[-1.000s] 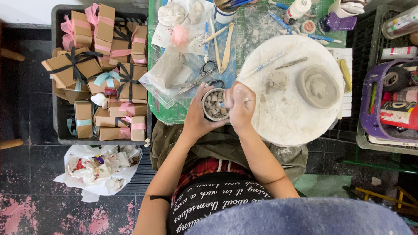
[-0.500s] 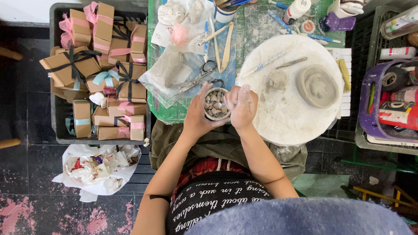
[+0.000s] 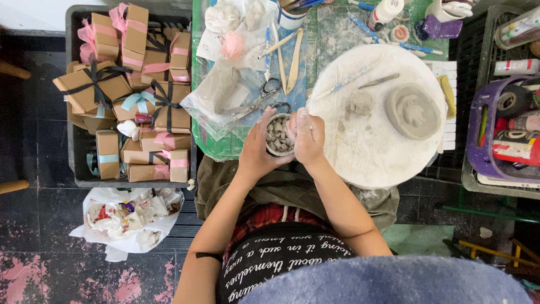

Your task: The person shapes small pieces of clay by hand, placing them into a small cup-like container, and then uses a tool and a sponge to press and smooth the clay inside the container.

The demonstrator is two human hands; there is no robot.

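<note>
Left hand [image 3: 257, 151] cupping small cup [image 3: 278, 135] of grey clay bits at table edge, right hand [image 3: 307, 135] closed on cup's other side w/ clay, round board [image 3: 365, 146] just right, gift boxes [image 3: 132, 95] in crate at left

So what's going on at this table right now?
A person seated at a green work table cups a small round container of grey clay lumps between both hands: the left hand wraps its left side, and the right hand covers its right rim. Beside them, a round white board carries a flat grey clay disc and a small clay lump. Left of the table, a dark crate holds ribboned brown cardboard boxes.
</note>
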